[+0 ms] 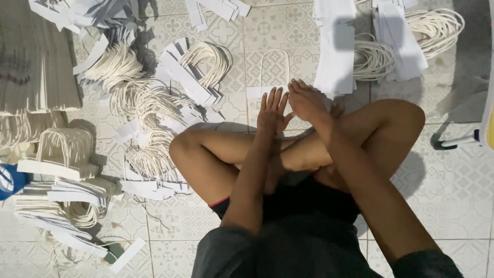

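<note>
a pale patterned tile floor (458, 175) fills the frame, strewn with paper bag handle parts, and a person sits cross-legged on it at the lower centre, bare knees spread to either side. both hands are stretched forward to the upper centre of the frame. the left hand (271, 110) lies flat with its fingers straight and slightly spread, gripping nothing; the right hand (307, 100) sits just beside it, fingers extended and together, palm down, also closed on nothing. right at the fingertips of both hands lies a single white paper strip with a cream twisted-cord loop glued to it (267, 77), the strip crossing under the left fingertips and the loop arching toward the top of the frame; the hands appear to press on the strip rather than clasp it. to the right of the hands a stack of plain white paper strips (335, 56) lies on the floor, with coils of cream cord handles (373, 59) beyond it at the upper right. to the left, heaps of finished cord-and-strip handles (149, 108) spread across the middle left and lower left. a tall grey stack of flat card sheets (36, 56) stands at the upper left edge. no box or tray is seen; everything lies loose on the tiles.
</note>
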